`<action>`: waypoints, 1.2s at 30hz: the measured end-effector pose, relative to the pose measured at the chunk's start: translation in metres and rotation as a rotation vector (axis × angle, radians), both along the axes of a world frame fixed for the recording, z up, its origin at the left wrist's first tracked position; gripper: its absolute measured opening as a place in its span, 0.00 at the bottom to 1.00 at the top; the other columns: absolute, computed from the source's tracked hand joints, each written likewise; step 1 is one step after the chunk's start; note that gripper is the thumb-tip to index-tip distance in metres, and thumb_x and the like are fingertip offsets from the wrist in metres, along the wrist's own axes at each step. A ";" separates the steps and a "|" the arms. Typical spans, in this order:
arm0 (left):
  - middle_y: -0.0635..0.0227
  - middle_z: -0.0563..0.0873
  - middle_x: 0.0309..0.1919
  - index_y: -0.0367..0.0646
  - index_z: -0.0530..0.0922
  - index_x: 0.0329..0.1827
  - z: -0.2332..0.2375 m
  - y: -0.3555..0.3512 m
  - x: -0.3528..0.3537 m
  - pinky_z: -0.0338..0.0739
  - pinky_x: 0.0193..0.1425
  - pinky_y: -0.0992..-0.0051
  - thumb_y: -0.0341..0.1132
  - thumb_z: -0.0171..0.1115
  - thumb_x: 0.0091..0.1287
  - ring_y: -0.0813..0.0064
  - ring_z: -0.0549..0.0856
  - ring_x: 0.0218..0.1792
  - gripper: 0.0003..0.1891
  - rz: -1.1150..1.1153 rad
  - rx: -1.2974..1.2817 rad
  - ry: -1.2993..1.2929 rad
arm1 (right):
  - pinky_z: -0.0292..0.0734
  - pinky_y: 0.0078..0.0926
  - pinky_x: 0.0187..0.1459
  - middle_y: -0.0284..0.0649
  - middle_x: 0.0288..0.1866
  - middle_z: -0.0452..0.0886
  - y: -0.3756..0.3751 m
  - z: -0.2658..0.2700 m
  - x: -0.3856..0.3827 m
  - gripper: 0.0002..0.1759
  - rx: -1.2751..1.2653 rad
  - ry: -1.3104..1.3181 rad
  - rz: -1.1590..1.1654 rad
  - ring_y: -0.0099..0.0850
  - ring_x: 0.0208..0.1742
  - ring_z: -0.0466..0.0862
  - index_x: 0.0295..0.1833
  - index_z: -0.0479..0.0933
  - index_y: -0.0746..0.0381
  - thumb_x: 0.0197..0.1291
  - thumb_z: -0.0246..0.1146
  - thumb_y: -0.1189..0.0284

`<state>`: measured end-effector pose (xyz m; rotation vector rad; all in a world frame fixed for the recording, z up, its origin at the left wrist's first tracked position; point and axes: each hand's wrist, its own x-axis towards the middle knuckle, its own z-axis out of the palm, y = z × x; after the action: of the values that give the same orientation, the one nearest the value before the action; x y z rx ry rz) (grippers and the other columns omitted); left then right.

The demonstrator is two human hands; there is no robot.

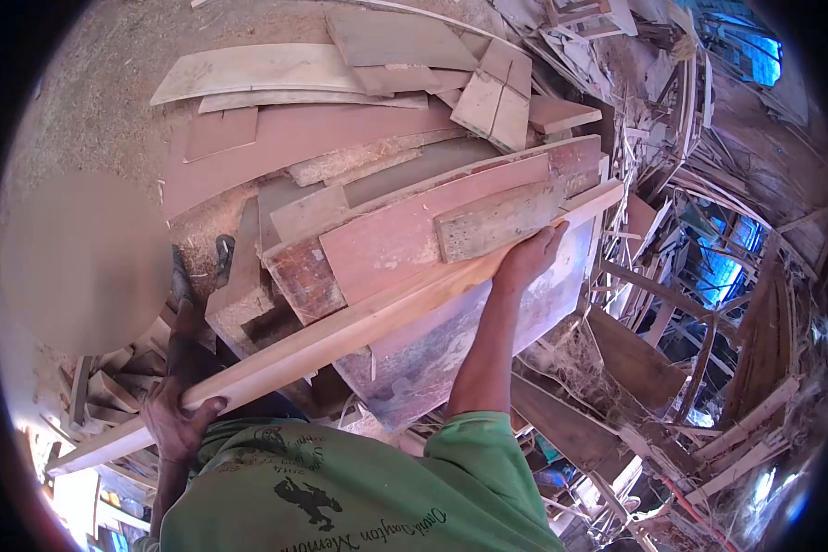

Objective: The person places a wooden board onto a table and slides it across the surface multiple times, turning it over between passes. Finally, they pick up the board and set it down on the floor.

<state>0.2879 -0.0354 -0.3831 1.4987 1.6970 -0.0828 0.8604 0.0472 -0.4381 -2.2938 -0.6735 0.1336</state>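
A long, pale wooden plank (340,336) runs slantwise in front of my body, from the lower left up to the right. Near its lower end, my left hand (177,419) is closed around it, thumb across the near face. My right hand (529,258) grips the plank near its upper end, arm stretched out and fingers partly hidden behind the edge. Just beyond the plank, a short weathered wood block (497,221) lies on a reddish board (382,244). Under my right forearm is a wide, stained panel (432,363).
Stacked boards and sheet offcuts (267,69) lie on the dusty ground (120,83) ahead. Scrap wood and a timber framework (653,285) crowd the right side. More offcuts (115,386) are piled at left. A round blurred patch hides part of the left side.
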 end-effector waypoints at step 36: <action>0.48 0.90 0.27 0.37 0.91 0.35 0.020 0.025 0.137 0.85 0.46 0.50 0.80 0.71 0.56 0.46 0.92 0.34 0.44 -0.012 -0.017 0.104 | 0.59 0.60 0.83 0.55 0.90 0.59 -0.017 -0.004 0.076 0.38 -0.473 -0.082 0.075 0.58 0.86 0.64 0.93 0.49 0.49 0.87 0.34 0.45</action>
<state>0.4251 -0.0103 -0.3628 1.5148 1.7646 -0.1838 0.9367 0.0299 -0.4421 -2.7369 -0.8414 0.2585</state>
